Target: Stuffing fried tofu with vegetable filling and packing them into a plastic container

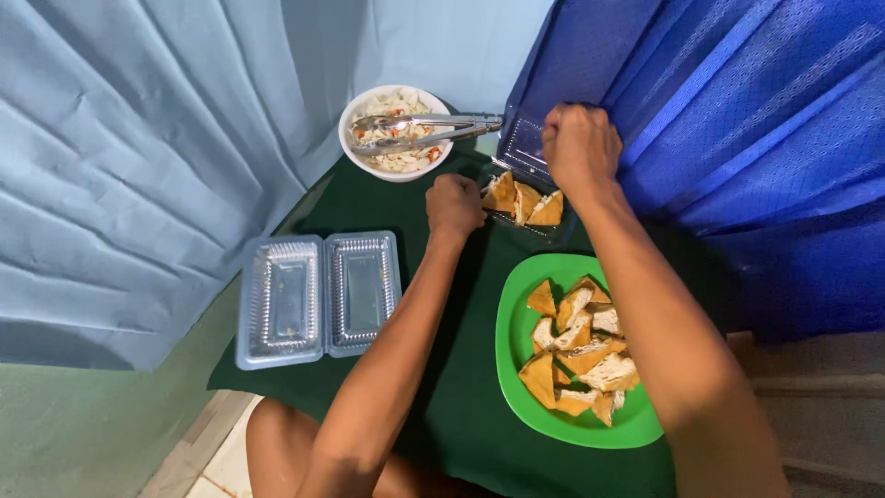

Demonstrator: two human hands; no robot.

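While both hands work at the far end of the dark green cloth, the clear container holding three fried wedges serves as the landmark. Its hinged lid stands up at its far side, against the blue curtain. The right hand is curled into a fist at the lid's upper right edge; whether it pinches the lid cannot be told. The left hand is also curled shut, touching the container's left end, just beside the nearest wedge, which lies to the right of its fingers. The container's long axis runs left to right between the hands. Nearer than it sits a green plate piled with more wedges; left of it lies an empty open clamshell; beyond it a white bowl of slaw carries metal tongs.
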